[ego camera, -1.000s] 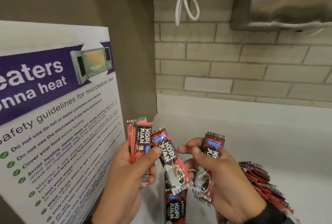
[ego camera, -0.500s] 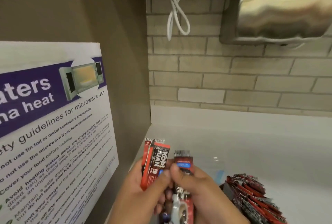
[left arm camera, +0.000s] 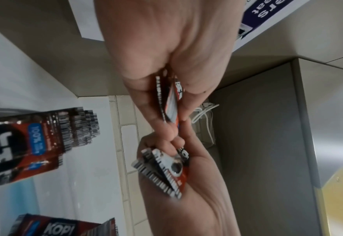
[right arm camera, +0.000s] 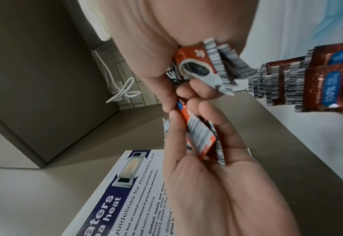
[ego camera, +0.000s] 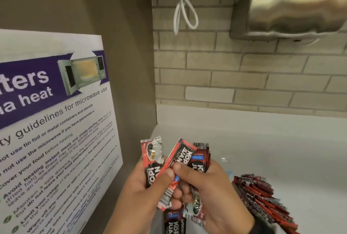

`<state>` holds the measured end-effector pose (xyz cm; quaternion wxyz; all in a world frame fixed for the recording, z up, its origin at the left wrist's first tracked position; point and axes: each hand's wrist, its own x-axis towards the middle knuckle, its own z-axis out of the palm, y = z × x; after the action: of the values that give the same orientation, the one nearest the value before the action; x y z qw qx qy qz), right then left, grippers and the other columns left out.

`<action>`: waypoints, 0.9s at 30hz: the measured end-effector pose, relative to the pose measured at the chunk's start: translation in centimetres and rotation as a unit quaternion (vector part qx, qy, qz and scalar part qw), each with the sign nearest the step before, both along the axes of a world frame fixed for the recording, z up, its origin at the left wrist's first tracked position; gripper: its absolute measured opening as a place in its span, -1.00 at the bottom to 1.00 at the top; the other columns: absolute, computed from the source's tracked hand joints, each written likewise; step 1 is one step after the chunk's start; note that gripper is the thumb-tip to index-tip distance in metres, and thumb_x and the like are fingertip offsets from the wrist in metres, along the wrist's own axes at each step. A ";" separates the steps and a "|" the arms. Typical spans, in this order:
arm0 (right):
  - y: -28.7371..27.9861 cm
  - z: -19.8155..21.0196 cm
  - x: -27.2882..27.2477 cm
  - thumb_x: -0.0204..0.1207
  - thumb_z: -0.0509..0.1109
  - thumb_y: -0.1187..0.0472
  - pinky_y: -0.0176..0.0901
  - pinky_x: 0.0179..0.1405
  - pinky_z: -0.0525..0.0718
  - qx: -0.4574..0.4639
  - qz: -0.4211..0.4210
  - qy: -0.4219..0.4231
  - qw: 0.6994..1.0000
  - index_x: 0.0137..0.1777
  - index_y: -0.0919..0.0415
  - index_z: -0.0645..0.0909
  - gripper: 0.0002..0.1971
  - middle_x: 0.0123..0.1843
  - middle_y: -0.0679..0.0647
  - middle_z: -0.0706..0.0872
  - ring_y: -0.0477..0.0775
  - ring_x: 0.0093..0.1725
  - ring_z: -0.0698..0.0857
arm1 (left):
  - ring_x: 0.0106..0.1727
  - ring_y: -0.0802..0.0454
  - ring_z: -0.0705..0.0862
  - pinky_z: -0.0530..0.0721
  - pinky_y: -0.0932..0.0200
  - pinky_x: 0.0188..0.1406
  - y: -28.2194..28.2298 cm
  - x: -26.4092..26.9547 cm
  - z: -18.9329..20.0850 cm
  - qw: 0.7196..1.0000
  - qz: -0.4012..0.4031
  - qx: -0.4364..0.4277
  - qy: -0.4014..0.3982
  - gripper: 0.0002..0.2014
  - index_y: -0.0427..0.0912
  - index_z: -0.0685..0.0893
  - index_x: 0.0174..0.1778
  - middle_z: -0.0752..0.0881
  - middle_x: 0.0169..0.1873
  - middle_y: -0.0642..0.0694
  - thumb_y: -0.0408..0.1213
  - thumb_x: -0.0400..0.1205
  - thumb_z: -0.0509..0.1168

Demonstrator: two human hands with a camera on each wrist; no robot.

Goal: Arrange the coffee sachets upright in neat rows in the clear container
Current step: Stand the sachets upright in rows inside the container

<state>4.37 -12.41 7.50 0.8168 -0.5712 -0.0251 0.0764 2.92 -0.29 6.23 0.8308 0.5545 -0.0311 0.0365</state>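
Red-and-black coffee sachets fill both hands, low in the head view. My left hand [ego camera: 159,179] grips one sachet [ego camera: 152,158] upside down. Its thumb presses a tilted sachet [ego camera: 181,158], which my right hand's [ego camera: 185,179] thumb also pinches. The right hand's curled fingers hold a bundle of sachets [ego camera: 201,160]. The left wrist view shows sachets [left arm camera: 169,99] edge-on in the left hand. In the right wrist view the bundle [right arm camera: 199,67] sits in the right palm. A row of sachets [ego camera: 262,200] leans at the right. The clear container shows only as a faint glint [ego camera: 223,158].
A microwave safety poster [ego camera: 52,121] hangs on the brown side panel at the left. Behind the white counter [ego camera: 262,149] is a brick wall with a looped white cable [ego camera: 185,8] and a steel appliance [ego camera: 293,6]. One more sachet [ego camera: 173,223] lies below the hands.
The hands, apart with a sachet each a second ago, have come together. A sachet now lies tilted between both thumbs, and the right hand holds a thicker bundle.
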 end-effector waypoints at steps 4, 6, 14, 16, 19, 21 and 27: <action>-0.4 0.3 -0.2 0.26 0.50 0.31 -0.28 -0.64 0.41 0.034 0.017 0.002 0.999 -0.21 0.35 0.64 -0.85 -0.57 0.18 0.50 0.03 -0.64 0.50 | -0.46 -0.13 0.68 0.53 0.16 -0.72 0.3 -0.4 0.2 1.000 0.011 -0.018 0.022 -0.68 -0.17 0.74 0.04 0.74 -0.32 -0.41 -0.19 0.40 0.54; -0.6 0.4 -0.2 0.23 0.48 0.30 -0.25 -0.61 0.46 0.073 0.036 0.005 0.997 -0.28 0.29 0.64 -0.90 -0.54 0.19 0.50 0.04 -0.62 0.51 | -0.49 -0.10 0.68 0.50 0.20 -0.75 0.7 -0.3 0.0 0.999 0.009 -0.017 0.032 -0.67 -0.25 0.75 -0.04 0.74 -0.31 -0.41 -0.25 0.32 0.57; -0.9 0.4 0.1 0.31 0.42 0.19 -0.30 -0.58 0.43 0.148 0.031 0.042 0.988 0.00 0.31 0.59 -0.71 -0.41 0.10 0.52 -0.05 -0.50 0.41 | -0.58 0.09 0.64 0.40 0.31 -0.76 0.8 -0.7 0.9 1.000 0.017 0.006 0.013 -0.67 -0.21 0.61 -0.22 0.75 -0.43 -0.10 -0.48 0.19 0.56; -1.0 0.1 0.3 0.37 0.39 0.06 -0.32 -0.59 0.45 0.192 0.028 0.069 0.979 0.13 0.32 0.60 -0.59 -0.42 0.08 0.52 -0.05 -0.49 0.39 | -0.56 0.10 0.65 0.44 0.30 -0.74 0.7 -0.7 1.1 0.998 0.055 0.029 0.003 -0.61 -0.17 0.60 -0.20 0.76 -0.40 -0.06 -0.44 0.18 0.62; -1.1 0.0 0.3 0.35 0.39 -0.03 -0.35 -0.60 0.49 0.216 0.035 0.064 0.974 0.16 0.31 0.64 -0.52 -0.38 0.08 0.57 -0.07 -0.48 0.40 | -0.53 0.14 0.66 0.47 0.26 -0.66 0.5 -0.7 0.8 0.991 0.109 0.076 -0.016 -0.67 -0.11 0.60 -0.20 0.75 -0.45 0.03 -0.28 0.20 0.56; -1.0 0.0 0.2 0.36 0.42 0.07 -0.37 -0.59 0.48 0.182 0.042 0.046 0.981 0.09 0.33 0.62 -0.61 -0.39 0.10 0.57 -0.08 -0.48 0.42 | -0.53 0.17 0.67 0.49 0.27 -0.65 0.2 -0.8 0.8 0.989 0.112 0.089 -0.030 -0.76 -0.08 0.59 -0.22 0.75 -0.47 0.07 -0.28 0.27 0.49; -0.9 0.0 0.5 0.46 0.38 0.37 -0.34 -0.63 0.42 0.148 -0.006 0.034 0.988 0.00 0.33 0.57 -0.86 -0.44 0.15 0.44 -0.08 -0.58 0.40 | -0.50 0.15 0.64 0.45 0.30 -0.72 0.1 -1.0 0.7 0.996 0.075 0.038 -0.018 -0.76 0.05 0.68 -0.44 0.71 -0.45 0.01 -0.35 0.24 0.58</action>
<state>4.83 -13.28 7.46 0.8931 -0.4415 -0.0051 0.0866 1.88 -0.18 6.91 0.8032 0.5859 -0.0058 0.1076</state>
